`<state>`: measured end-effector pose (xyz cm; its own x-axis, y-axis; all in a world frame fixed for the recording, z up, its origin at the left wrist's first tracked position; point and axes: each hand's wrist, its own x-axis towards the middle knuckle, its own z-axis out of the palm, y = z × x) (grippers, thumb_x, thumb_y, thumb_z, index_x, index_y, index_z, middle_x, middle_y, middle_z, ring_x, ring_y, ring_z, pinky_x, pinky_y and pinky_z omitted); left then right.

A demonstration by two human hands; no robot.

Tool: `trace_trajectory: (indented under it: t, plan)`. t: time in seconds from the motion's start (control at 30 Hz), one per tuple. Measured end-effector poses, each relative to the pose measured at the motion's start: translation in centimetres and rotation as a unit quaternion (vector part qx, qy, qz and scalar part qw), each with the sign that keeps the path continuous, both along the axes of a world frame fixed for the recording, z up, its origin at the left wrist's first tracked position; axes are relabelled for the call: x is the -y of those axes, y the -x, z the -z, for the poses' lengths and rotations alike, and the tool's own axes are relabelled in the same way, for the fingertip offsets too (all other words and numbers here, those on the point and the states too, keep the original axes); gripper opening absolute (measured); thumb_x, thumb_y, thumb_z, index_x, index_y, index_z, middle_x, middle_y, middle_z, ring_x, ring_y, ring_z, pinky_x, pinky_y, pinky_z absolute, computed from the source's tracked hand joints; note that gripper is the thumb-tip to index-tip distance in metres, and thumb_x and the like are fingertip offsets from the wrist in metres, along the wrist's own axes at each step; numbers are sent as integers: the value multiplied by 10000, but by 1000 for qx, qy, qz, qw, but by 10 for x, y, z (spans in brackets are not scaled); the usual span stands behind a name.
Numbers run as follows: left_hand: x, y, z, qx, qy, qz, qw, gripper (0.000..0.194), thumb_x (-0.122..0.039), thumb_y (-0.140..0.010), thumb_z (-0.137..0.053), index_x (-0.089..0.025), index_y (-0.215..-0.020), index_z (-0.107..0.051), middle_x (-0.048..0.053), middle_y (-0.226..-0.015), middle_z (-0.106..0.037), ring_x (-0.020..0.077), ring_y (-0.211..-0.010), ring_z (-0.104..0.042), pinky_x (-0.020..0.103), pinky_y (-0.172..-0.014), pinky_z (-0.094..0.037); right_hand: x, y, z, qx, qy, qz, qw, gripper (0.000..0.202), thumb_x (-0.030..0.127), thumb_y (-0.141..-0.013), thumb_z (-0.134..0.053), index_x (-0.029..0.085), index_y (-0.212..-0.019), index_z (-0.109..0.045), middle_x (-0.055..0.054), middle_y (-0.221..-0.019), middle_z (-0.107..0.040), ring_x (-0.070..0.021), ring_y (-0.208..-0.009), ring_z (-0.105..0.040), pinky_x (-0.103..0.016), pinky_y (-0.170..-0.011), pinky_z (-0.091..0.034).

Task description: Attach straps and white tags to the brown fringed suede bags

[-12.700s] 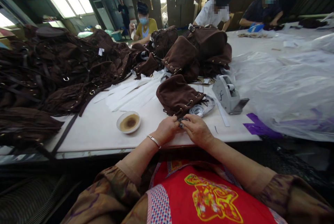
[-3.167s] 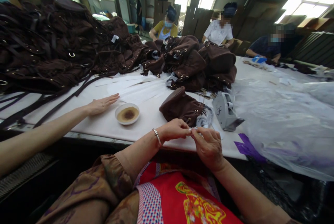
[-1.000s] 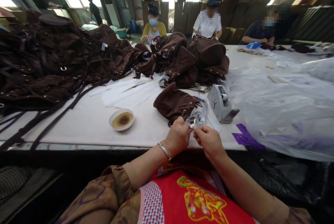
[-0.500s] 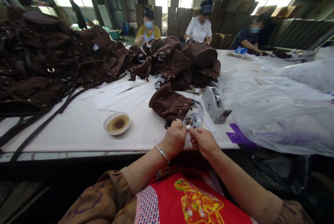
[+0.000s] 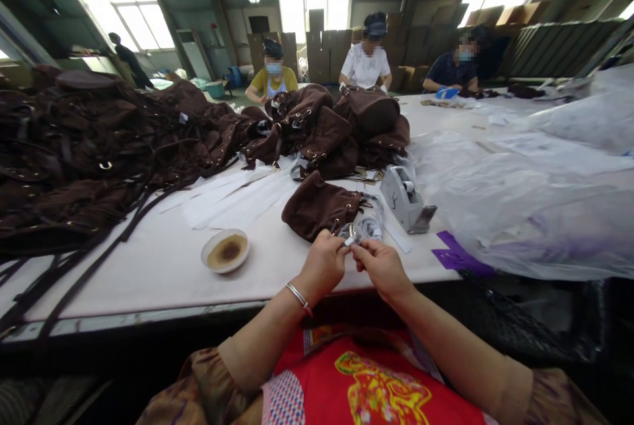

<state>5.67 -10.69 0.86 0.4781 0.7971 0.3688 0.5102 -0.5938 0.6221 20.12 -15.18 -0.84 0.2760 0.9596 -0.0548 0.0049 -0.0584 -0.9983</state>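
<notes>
Pinched tight: left hand (image 5: pixel 324 265) and right hand (image 5: pixel 379 266) meet fingertip to fingertip on a small white piece (image 5: pixel 349 241), fingers curled, and whatever sits deeper in either palm is hidden. Right beside it, a shiny metal fitting (image 5: pixel 352 229) catches the light! Just beyond the knuckles, here's the brown bag (image 5: pixel 317 207), lying on its side on the pale table (image 5: pixel 163 273), its row of gold eyelets facing the right hand, a grey-white bundle (image 5: pixel 371 227) close at its mouth. Out to the right, a grey tape dispenser (image 5: pixel 403 200), then purple tape (image 5: pixel 458 255) by the spread of clear plastic (image 5: pixel 515 207). Over on the left, a shallow dish (image 5: pixel 204 255) with brown contents; white strips (image 5: pixel 232 200) fan out behind it. Farther back, brown bags pile high (image 5: pixel 347 125), and three co-workers line the far side!
</notes>
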Motion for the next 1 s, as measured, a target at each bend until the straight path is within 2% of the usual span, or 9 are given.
trace_trajectory:
  t: [0.17, 0.3, 0.43, 0.57, 0.67, 0.73, 0.87, 0.93, 1.0]
  plan:
    - [-14, 15, -9, 63, 155, 36, 985, 261, -306, -878, -573, -160, -723, -726, 32, -781, -532, 131, -706, -542, 266, -670, -517, -12, -5, -9, 135, -98, -43, 985, 297, 415, -809, -661, 193, -615, -625, 18, -560, -553, -118, -558, -469, -245, -560, -371]
    - [-21, 24, -11, 162, 290, 59, 942, 314, -431, -841, -613, -148, -809, -744, 48, -878, -557, 132, -696, -598, 266, -628, -572, -23, -1, -12, 97, -118, -70, 986, 247, 379, -801, -672, 196, -638, -646, 17, -579, -570, -123, -570, -479, -243, -565, -387]
    - [-23, 34, -11, 233, 368, 90, 895, 345, -480, -786, -686, -140, -820, -741, 62, -909, -594, 177, -771, -641, 325, -712, -594, -32, 4, -4, 2, -108, -103, 989, 202, 361, -789, -689, 188, -686, -664, 33, -561, -548, -110, -550, -470, -232, -546, -384]
    - [-25, 41, -1, 285, 435, 135, 844, 375, -500, -800, -680, -140, -895, -723, 74, -914, -633, 199, -834, -645, 367, -791, -571, -38, 8, 0, -49, -103, -145, 983, 179, 354, -786, -686, 180, -746, -695, 41, -561, -557, -91, -515, -451, -214, -511, -364]
    - [-27, 42, 9, 301, 458, 143, 824, 423, -530, -812, -656, -136, -957, -709, 81, -889, -640, 199, -827, -629, 376, -794, -554, -40, 12, -4, -8, -109, -147, 983, 167, 332, -805, -642, 183, -796, -716, 24, -617, -611, -107, -555, -505, -221, -549, -413]
    - [-27, 42, 9, 278, 443, 140, 841, 427, -545, -821, -634, -146, -954, -707, 70, -862, -628, 187, -794, -611, 362, -775, -545, -38, 15, -7, 36, -118, -112, 986, 152, 303, -795, -626, 187, -805, -724, 4, -701, -662, -134, -644, -563, -238, -622, -456]
    - [-29, 53, -11, 111, 292, 161, 936, 355, -508, -835, -622, -172, -881, -726, 41, -815, -583, 152, -736, -561, 291, -713, -506, -21, 17, -2, 41, -46, -19, 998, 148, 321, -737, -651, 186, -692, -691, 3, -626, -643, -147, -611, -559, -242, -577, -454]
    - [-35, 61, -26, 55, 146, 92, 983, 317, -472, -842, -623, -182, -923, -723, 36, -799, -561, 154, -732, -544, 292, -717, -491, -9, 16, 5, -28, 58, 31, 997, 157, 345, -711, -655, 189, -691, -660, 12, -554, -603, -140, -535, -532, -230, -488, -415]
    - [-48, 63, -35, 32, -10, -53, 998, 368, -465, -822, -644, -181, -1052, -689, 64, -889, -569, 198, -837, -557, 348, -811, -487, -1, 15, 11, -142, 148, 51, 977, 174, 340, -680, -650, 192, -772, -649, -8, -615, -645, -153, -549, -571, -232, -470, -420]
